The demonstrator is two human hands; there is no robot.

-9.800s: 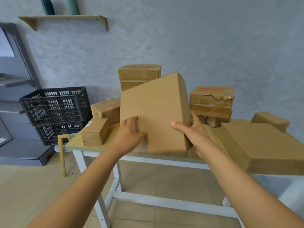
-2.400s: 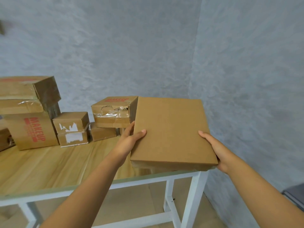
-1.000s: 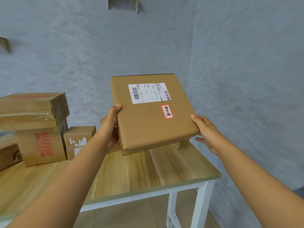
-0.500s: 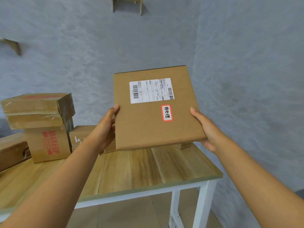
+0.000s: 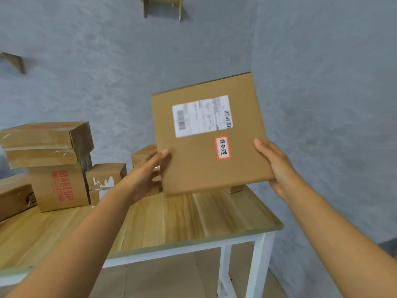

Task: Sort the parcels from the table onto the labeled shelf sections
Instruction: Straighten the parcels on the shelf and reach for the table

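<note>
A flat brown cardboard parcel (image 5: 206, 166) is held up above the table's right end, its labelled face turned to me. It carries a white shipping label and a small red-bordered sticker with handwriting. My left hand (image 5: 148, 173) grips its left edge, thumb on the front. My right hand (image 5: 277, 166) grips its right edge, fingers behind. The wooden table (image 5: 184, 218) with white legs lies below.
Several parcels stand on the table at the left: a "MAKEUP" box (image 5: 60, 188) under a taped box (image 5: 45, 143), a small torn-label box (image 5: 105, 177), and a box (image 5: 144, 155) behind my left hand. Grey walls meet in a corner at the right. A wall bracket (image 5: 162, 5) hangs above.
The parcel has tilted slightly clockwise and shifted to the right in my hands; both hands keep their hold on its edges. The view has drifted a little.
</note>
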